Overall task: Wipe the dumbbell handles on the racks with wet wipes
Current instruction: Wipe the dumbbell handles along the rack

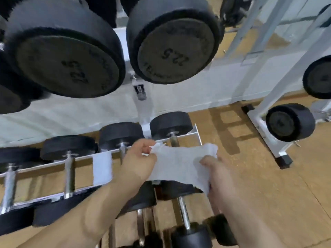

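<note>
Left hand (138, 161) and right hand (217, 173), fingers pinching wet wipe (179, 164) stretched between.

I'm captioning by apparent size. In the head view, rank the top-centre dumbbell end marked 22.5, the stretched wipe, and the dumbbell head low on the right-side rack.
1. dumbbell end marked 22.5, inflated by nearness to the camera
2. wipe
3. dumbbell head on the right-side rack
</note>
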